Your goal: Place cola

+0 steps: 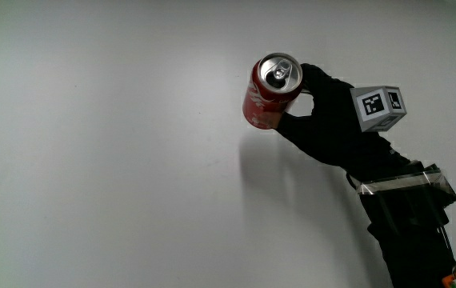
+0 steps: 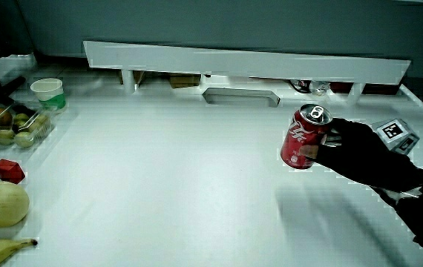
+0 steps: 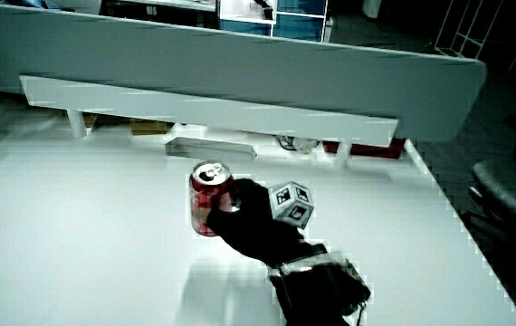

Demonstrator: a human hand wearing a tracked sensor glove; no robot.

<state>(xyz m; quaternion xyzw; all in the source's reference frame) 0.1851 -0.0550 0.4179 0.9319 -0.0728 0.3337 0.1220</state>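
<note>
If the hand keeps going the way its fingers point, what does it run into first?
Nothing soon, it seems. The hand, gripping the cola can, points across bare table. A side view shows the apple and other food near the table's edge, though whether they lie in that line is unclear.

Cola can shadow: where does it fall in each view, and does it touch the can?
Main view: the can, held by the hand, casts a soft shadow on the table, apart from it, nearer the person. Both side views: same faint patch, detached, suggesting the can is lifted.
</note>
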